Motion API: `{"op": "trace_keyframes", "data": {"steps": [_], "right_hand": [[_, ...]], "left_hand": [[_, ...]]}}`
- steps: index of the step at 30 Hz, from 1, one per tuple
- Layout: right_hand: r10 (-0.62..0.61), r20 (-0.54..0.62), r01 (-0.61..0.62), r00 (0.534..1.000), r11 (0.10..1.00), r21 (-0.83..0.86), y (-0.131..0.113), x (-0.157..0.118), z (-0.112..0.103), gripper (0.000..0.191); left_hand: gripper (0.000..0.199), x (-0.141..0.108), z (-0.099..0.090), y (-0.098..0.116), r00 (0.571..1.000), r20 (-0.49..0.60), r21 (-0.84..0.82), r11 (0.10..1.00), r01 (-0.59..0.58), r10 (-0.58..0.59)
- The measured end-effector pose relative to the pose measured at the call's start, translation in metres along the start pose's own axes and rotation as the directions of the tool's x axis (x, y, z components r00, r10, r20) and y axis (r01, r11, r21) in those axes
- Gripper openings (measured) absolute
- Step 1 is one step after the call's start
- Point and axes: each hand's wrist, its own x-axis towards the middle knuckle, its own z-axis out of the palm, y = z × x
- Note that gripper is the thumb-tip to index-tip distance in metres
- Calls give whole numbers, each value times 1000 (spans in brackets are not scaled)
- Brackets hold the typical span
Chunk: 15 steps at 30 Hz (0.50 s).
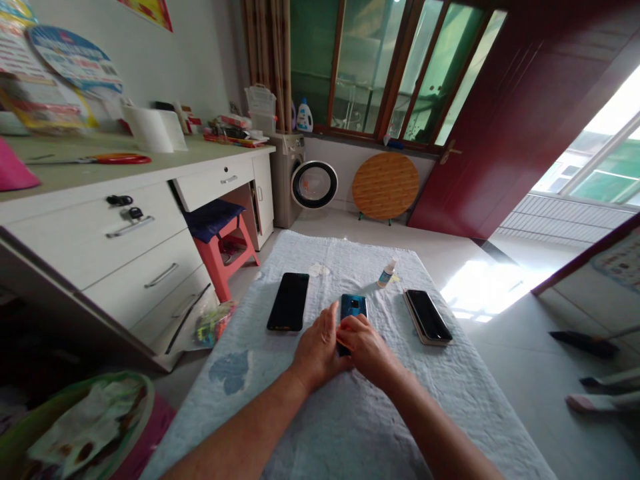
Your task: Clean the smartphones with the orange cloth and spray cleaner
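A blue smartphone [354,305] lies back side up on the cloth-covered table, its square camera block showing at the far end. My left hand [319,348] holds it along the left edge, fingers pointing away from me. Over the phone's back, my right hand [364,341] is closed with curled fingers pressed down; whatever it may hold is hidden, as is the phone's near half. To the left lies a black phone [289,301], screen up. On the right, another dark phone [429,315] rests on a pale flat item [415,319]. A small spray bottle [387,274] stands behind the blue phone.
The pale blue cloth [345,427] covers the table. Left are a white desk [140,247], a pink stool [227,257] and a waste bin [150,427]. A washing machine [289,183] with its door open, a round wooden tabletop [385,185] and a red door [480,127] stand beyond.
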Motion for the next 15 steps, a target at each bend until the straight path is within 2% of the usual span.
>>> {"op": "trace_keyframes", "data": {"steps": [3,5,12,15], "right_hand": [[-30,-15,31,999,999,45,-3,-8,0,16],[-40,-25,41,999,998,57,0,-3,-2,15],[27,-107,-29,994,999,-18,30,52,-9,22],[59,-124,-60,990,998,-9,34,63,-8,23]], "left_hand": [[110,-1,2,-1,1000,-25,11,1000,-5,6],[113,-1,2,0,1000,-17,23,1000,-1,1],[122,1,-1,1,999,27,11,1000,23,-23],[125,1,-2,2,1000,21,13,1000,21,-22]]}}
